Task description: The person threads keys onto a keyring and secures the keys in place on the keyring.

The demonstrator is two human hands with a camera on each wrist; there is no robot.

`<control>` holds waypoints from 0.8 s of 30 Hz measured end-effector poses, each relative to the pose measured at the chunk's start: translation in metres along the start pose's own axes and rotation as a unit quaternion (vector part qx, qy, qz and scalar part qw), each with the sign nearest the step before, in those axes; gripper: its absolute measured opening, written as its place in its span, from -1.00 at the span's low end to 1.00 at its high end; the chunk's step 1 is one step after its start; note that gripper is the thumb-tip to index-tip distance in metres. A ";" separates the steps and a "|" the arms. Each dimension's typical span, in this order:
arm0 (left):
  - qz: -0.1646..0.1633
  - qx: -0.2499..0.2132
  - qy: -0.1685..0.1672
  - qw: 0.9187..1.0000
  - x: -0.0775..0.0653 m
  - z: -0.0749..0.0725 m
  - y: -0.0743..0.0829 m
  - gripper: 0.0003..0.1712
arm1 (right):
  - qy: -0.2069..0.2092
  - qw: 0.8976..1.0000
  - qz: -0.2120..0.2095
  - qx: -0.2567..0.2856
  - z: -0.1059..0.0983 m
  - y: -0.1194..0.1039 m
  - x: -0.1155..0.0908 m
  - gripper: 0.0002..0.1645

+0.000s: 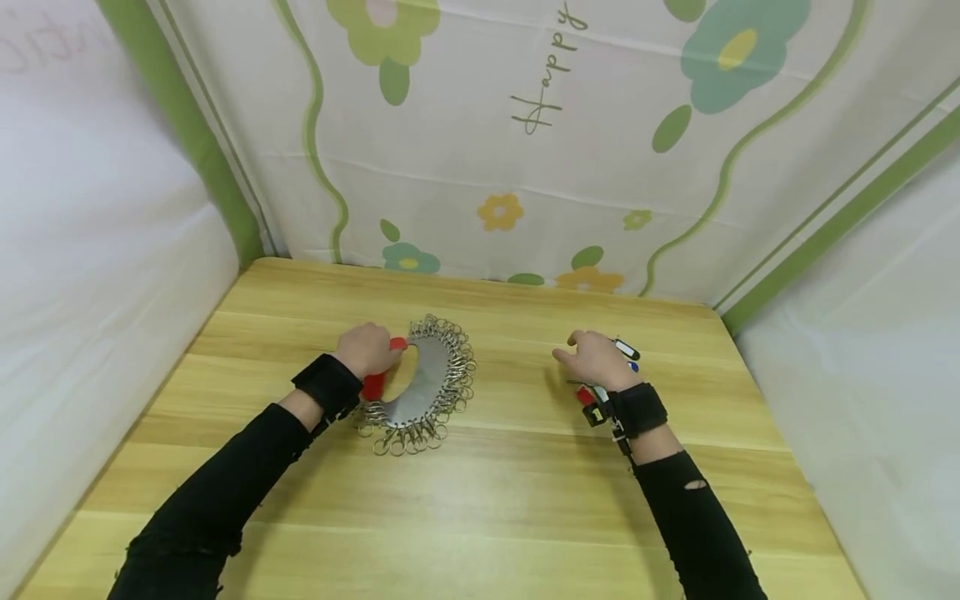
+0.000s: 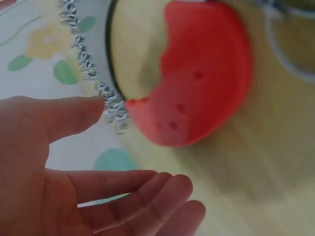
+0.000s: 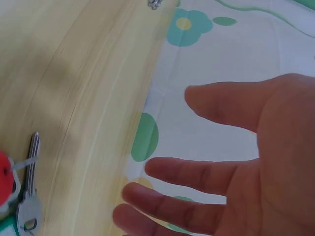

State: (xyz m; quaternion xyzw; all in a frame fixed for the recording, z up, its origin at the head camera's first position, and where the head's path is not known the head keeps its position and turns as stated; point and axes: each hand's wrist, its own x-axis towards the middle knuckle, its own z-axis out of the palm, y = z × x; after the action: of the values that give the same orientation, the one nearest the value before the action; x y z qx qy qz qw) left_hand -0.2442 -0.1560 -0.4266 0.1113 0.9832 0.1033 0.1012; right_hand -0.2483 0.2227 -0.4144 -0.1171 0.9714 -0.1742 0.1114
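A crescent-shaped metal key holder [image 1: 427, 382] with a red handle [image 2: 209, 73] lies on the left half of the table. Many small clips and rings [image 1: 459, 375] fringe its curved edge. My left hand [image 1: 365, 348] is over the handle; in the left wrist view its fingers are extended, not wrapped round the red grip. My right hand [image 1: 596, 360] hovers over several keys with coloured tags, fingers spread and holding nothing. Near it are a black-framed tag [image 1: 627, 349] and a red tag [image 1: 584, 395]. A silver key [image 3: 30, 196] shows in the right wrist view.
The wooden table [image 1: 465, 517] runs up to a white flower-printed cloth [image 1: 450, 150] at the back. White cloth walls [image 1: 97, 250] stand at both sides. Each wrist wears a black strap [image 1: 327, 388].
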 end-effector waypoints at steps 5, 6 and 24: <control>-0.010 -0.003 -0.014 1.000 0.003 0.009 -0.005 -0.59 | -0.013 1.000 -0.004 0.010 0.003 0.001 -0.001 -0.36; -0.011 -0.003 -0.015 1.000 0.003 0.010 -0.005 -0.59 | -0.018 1.000 -0.004 0.015 0.003 0.002 -0.002 -0.36; 0.025 0.010 -0.014 1.000 0.010 0.014 -0.004 -0.60 | -0.031 0.996 0.006 0.079 0.013 0.002 0.000 -0.37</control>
State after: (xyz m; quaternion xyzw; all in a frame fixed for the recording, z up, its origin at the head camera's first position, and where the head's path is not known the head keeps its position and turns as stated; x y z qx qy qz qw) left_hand -0.2517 -0.1550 -0.4427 0.1381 0.9796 0.0942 0.1113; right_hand -0.2458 0.2203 -0.4266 -0.1074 0.9514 -0.2456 0.1513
